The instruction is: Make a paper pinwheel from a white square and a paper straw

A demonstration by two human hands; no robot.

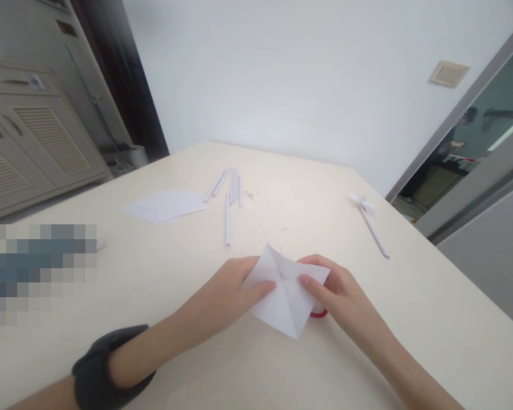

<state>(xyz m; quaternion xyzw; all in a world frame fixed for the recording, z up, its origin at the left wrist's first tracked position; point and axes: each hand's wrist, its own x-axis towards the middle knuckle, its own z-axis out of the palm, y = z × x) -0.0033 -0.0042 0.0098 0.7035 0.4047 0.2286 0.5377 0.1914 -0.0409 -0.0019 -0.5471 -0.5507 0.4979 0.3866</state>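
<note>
Between my two hands is a square sheet of white paper (pixel 287 304), creased along its diagonals. My left hand (pixel 235 287) pinches its left side, thumb on top and fingers beneath. At the right side my right hand (pixel 331 285) grips it, the thumb pressing near the middle and the fingers curled behind. A red curved handle (pixel 319 313), perhaps of scissors, shows partly under the paper by my right hand; the rest of it is hidden. A dark band (pixel 111 364) is round my left wrist.
Several rolled paper tubes (pixel 228 219) lie beyond my hands, beside small pins (pixel 251 196). Left of them are loose paper sheets (pixel 166 205). A paper pinwheel (pixel 373 228) on a tube lies at the right, near the edge of the table (pixel 431 296). Another person (pixel 453 136) is visible through the doorway.
</note>
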